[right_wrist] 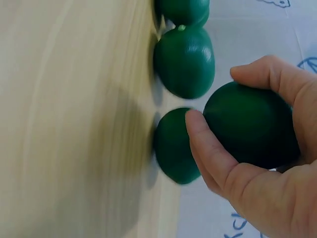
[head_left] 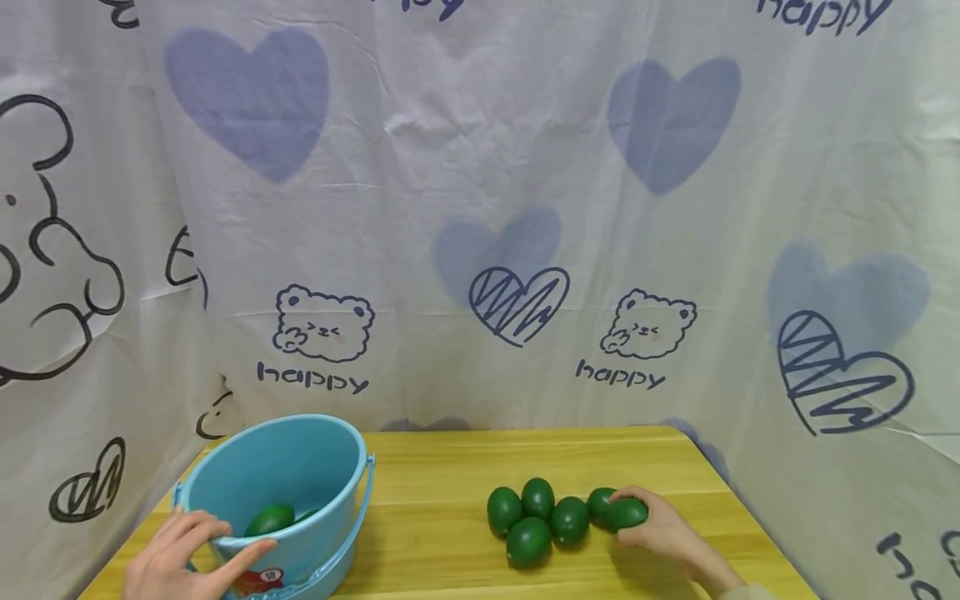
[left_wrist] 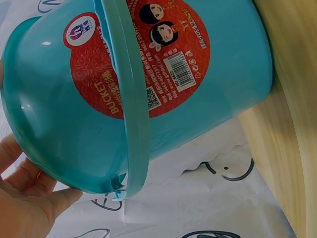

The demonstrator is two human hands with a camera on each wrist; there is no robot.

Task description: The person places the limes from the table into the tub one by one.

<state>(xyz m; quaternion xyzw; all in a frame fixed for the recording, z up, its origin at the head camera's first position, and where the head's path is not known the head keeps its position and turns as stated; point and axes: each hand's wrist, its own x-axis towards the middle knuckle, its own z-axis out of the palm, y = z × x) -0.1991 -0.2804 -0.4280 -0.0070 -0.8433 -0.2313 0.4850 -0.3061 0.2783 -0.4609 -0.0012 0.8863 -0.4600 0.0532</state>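
A light blue bucket (head_left: 347,500) stands tilted at the left of the table in the head view. My left hand (head_left: 180,554) grips its rim, thumb toward the front; in the left wrist view that hand (left_wrist: 34,198) is at the rim. Inside the bucket lies a green avocado (head_left: 271,520), with part of another behind the rim. At the right, my right hand (head_left: 660,527) holds a dark green avocado (right_wrist: 250,124) between thumb and fingers. Right beside it is another avocado (right_wrist: 176,146) on the table, near the fingertips. Several more avocados (head_left: 528,542) sit grouped to the left.
The wooden table (head_left: 435,475) carries everything. A white printed cloth (head_left: 420,358) hangs behind it and along both sides. The bucket's handle (left_wrist: 136,109) hangs down along its outside, across a red label (left_wrist: 94,64).
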